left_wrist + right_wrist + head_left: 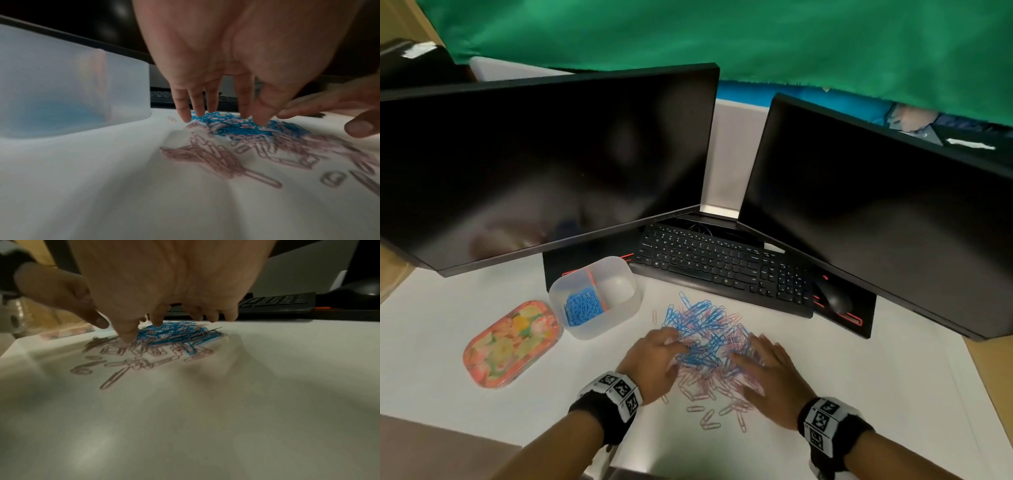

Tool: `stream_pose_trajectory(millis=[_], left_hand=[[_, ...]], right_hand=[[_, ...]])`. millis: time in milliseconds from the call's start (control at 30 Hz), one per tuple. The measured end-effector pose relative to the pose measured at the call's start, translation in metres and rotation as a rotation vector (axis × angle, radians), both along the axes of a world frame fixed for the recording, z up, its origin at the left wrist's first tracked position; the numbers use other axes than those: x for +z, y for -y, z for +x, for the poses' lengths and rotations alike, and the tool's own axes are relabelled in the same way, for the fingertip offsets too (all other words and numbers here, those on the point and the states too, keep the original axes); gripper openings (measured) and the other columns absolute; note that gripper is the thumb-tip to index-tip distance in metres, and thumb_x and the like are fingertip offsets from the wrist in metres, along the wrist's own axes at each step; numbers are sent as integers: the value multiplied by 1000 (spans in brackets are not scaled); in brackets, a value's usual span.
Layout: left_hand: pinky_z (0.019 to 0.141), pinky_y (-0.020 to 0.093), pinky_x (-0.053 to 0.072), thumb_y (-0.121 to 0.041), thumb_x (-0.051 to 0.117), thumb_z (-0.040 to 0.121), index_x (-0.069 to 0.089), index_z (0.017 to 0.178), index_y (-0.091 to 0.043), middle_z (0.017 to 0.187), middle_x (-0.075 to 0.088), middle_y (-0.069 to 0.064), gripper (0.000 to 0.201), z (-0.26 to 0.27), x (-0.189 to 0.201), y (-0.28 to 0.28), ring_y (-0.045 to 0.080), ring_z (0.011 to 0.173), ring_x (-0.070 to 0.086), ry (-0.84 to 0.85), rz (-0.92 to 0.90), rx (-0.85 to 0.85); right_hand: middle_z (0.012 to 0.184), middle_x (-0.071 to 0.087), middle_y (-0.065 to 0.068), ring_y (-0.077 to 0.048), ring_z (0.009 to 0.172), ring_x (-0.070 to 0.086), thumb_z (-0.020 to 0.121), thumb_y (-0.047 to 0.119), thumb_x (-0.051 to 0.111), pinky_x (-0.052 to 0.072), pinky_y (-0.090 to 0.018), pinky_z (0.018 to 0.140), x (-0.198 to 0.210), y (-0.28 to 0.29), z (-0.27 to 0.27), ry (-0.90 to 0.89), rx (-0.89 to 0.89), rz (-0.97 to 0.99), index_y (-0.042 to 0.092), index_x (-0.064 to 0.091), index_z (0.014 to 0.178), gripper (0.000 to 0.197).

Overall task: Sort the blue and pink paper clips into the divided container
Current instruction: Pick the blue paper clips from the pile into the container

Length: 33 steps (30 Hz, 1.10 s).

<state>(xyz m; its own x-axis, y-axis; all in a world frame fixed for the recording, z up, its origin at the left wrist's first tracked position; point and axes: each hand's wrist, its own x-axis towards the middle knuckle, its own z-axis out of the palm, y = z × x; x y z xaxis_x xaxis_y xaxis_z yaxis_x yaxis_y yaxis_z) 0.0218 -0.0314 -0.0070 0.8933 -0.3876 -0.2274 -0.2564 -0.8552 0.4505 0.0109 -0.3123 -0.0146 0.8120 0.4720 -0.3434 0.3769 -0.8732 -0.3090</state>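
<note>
A mixed pile of blue and pink paper clips (pixel 709 342) lies on the white desk. Blue paper clips (pixel 236 129) sit mostly at its far side and pink paper clips (pixel 205 157) spread toward me. My left hand (pixel 673 344) touches the pile's left side with straight fingers (pixel 185 112) pointing down. My right hand (pixel 748 358) rests spread on the pile's right side, fingers (pixel 158 321) on the clips. The translucent divided container (pixel 619 311) stands to the left, with blue clips (pixel 582 306) in its left compartment. Its right compartment (pixel 616 289) looks bare.
A floral lid (pixel 512 342) lies left of the container. A black keyboard (pixel 722 267) and mouse (pixel 834 296) sit behind the pile, under two dark monitors (pixel 544 164) (pixel 876 205). Several loose pink clips (pixel 709 418) lie near the desk's front edge.
</note>
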Motion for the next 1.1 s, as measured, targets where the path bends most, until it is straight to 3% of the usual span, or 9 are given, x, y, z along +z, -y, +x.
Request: stream_pose_trajectory(millis=[67,167,233,333,433,500,633,867,1100], left_hand=[[95,28,46,-22,50,89,61,119,-28,127,51,-6,32,3,2,-1,15,116,51,10,-25,129],[85,29,50,-23,49,89,63,109,-27,113,57,-7,26,6,5,3,16,106,57,-2,3,139],[83,29,50,-24,49,89,63,108,-27,111,57,-7,24,8,4,12,16,104,57,-16,26,104],[85,31,50,-21,49,88,62,111,-26,112,56,-5,27,13,4,27,18,105,56,-50,96,60],[87,36,51,-18,49,87,61,110,-22,112,57,-1,26,17,4,34,20,107,54,-93,176,57],[87,37,51,-17,49,87,62,107,-22,111,58,-1,24,18,3,35,20,107,54,-110,201,57],[86,36,51,-15,50,85,59,108,-20,113,56,1,25,20,2,35,22,109,54,-117,217,57],[87,37,50,-17,48,89,50,120,-18,122,52,3,31,18,-1,31,24,113,53,-94,199,85],[88,37,50,-18,46,89,54,112,-19,117,55,2,25,23,3,31,24,108,56,-95,184,93]], right_hand=[[148,37,2,-20,138,31,93,39,49,22,-28,112,-1,2,3,88,-115,104,39,42,140,47],[113,56,9,-13,107,50,92,28,51,35,-21,91,-1,-2,5,115,-148,160,28,62,117,28],[100,56,11,-10,96,48,92,25,49,36,-21,82,-1,-8,6,111,-153,182,25,65,105,20],[95,59,9,-9,91,50,91,25,49,40,-19,78,-2,-18,9,113,-169,223,22,67,98,19],[87,59,7,-9,83,48,90,24,52,32,-9,68,0,-27,11,111,-158,234,20,65,90,14],[83,59,6,-8,78,45,89,22,52,29,-9,66,2,-33,14,122,-154,251,18,65,87,13],[83,60,3,-15,78,51,88,20,51,36,-24,68,5,-51,20,126,-148,243,17,65,86,14],[94,61,-3,-21,89,55,89,24,51,40,-29,75,5,-81,31,85,-119,91,15,62,93,15],[94,63,-4,-23,90,58,90,19,47,43,-31,74,4,-88,36,104,-137,46,13,65,90,20]])
